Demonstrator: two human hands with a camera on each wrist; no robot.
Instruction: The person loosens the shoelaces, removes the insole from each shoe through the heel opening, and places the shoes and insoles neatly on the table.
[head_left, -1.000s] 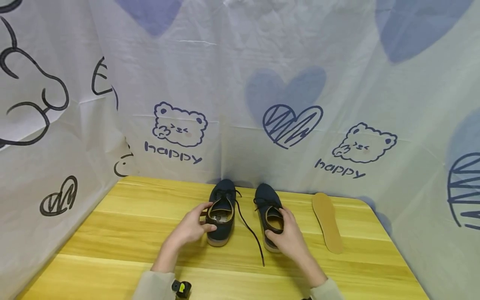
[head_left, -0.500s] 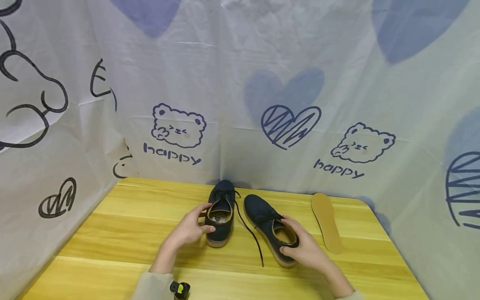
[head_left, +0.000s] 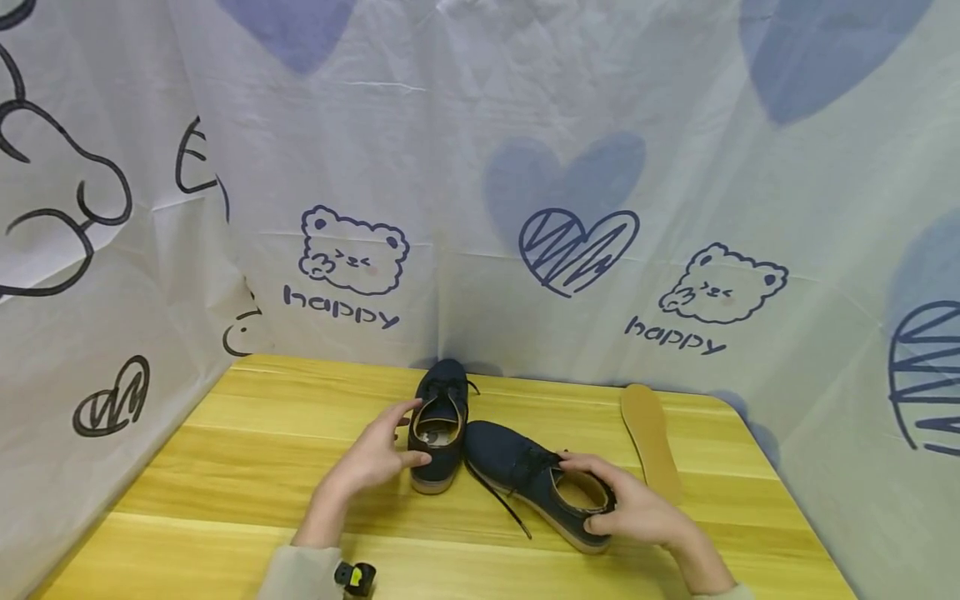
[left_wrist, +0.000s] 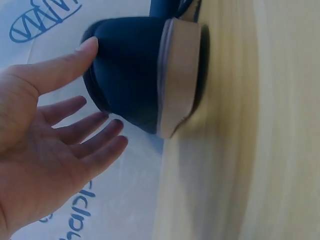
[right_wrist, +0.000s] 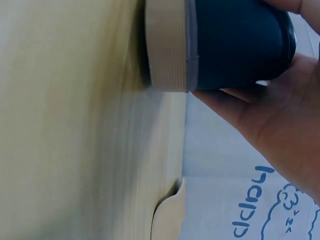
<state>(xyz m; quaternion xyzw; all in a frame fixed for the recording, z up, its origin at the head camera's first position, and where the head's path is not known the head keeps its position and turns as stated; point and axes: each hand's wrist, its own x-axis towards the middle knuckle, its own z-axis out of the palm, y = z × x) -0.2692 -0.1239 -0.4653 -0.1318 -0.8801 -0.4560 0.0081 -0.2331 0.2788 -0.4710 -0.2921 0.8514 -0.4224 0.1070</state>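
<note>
Two dark navy lace-up shoes with pale soles are on the wooden table. The left shoe (head_left: pixel 443 467) points away, toes near the curtain. Beside its heel is my left hand (head_left: pixel 375 450), fingers spread; in the left wrist view its thumb (left_wrist: pixel 65 70) meets the heel edge while the other fingers are loosely extended. My right hand (head_left: pixel 637 504) grips the right shoe (head_left: pixel 517 467) by the heel and collar, thumb on the near side. That shoe lies slanted, its toe against or very close to the left shoe. The right wrist view shows its heel (right_wrist: pixel 235 45) held in the palm.
A tan insole (head_left: pixel 648 433) lies at the right of the table (head_left: pixel 225 467). One loose black lace (head_left: pixel 517 517) trails between the shoes. A printed curtain (head_left: pixel 465 308) stands behind. A small black object (head_left: pixel 360 577) is by the left cuff.
My right hand has turned the right shoe, swinging its heel right and toward me and its toe left and nearer, toward the left shoe. The left hand has hardly moved.
</note>
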